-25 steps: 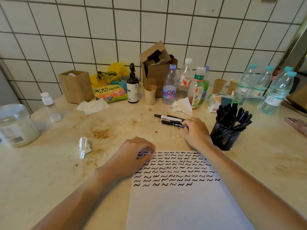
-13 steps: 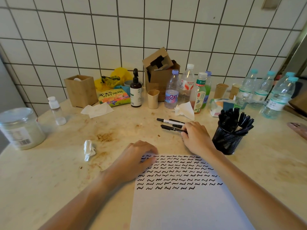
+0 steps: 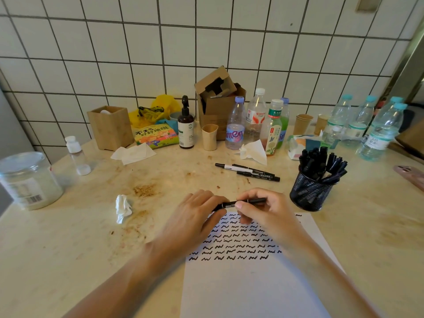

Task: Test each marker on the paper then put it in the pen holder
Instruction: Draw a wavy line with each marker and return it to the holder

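Observation:
A black marker lies level between both hands, just above the top edge of the white paper. My left hand grips its left end and my right hand pinches its middle and right part. Rows of black squiggles cover the paper's upper half. Three loose markers lie on the table beyond my hands. The black mesh pen holder, full of several black markers, stands to the right of my right hand.
Bottles, a paper cup, a cardboard box and tissues crowd the back by the tiled wall. A plastic jar stands far left, a crumpled tissue left of my hands, a phone at the right edge.
My right hand has lifted one marker from the loose group and brought it back over the paper's top. My left hand has left the paper and taken the marker's left end.

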